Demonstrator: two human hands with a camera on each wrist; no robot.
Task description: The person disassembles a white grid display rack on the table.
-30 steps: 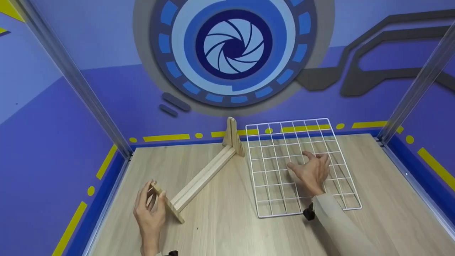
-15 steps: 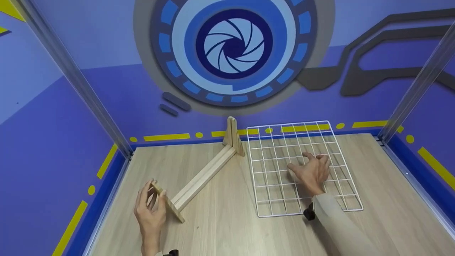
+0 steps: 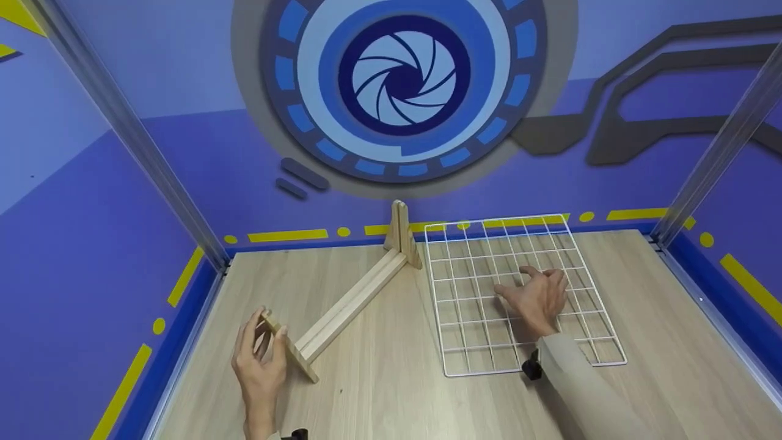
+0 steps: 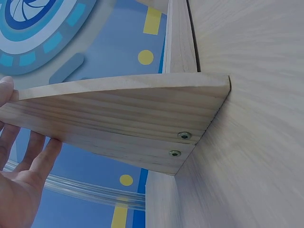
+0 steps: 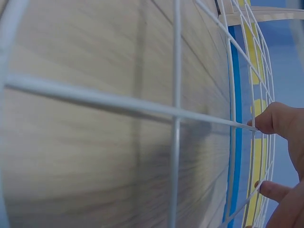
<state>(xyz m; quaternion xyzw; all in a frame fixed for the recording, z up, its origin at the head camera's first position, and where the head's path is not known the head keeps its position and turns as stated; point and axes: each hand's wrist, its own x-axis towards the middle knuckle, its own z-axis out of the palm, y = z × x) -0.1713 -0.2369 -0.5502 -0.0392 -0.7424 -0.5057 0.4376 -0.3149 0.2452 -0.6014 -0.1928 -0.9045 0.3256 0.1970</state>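
In the head view, my left hand (image 3: 259, 366) pinches the upper end of the near side board (image 3: 292, 349) of a wooden stand, thumb on one face and fingers on the other. Two bolt heads (image 4: 184, 136) show low on that board in the left wrist view. A grooved double rail (image 3: 354, 305) links it to the far side board (image 3: 400, 235). To the right, my right hand (image 3: 537, 302) holds a white wire grid panel (image 5: 176, 112) by its middle wires, thumb and fingers spread across several squares. The panel tilts, its far edge raised; my wrist covers part of its near edge.
The wood-grain tabletop (image 3: 379, 397) carries the stand on its left half. Blue printed walls (image 3: 195, 177) close in the back and both sides, with metal posts (image 3: 721, 140) at the corners. The far side board stands close to the back wall.
The grid panel's far edge has dropped a little towards the table, and its near edge has shifted slightly. My left hand and the wooden stand stay as they were.
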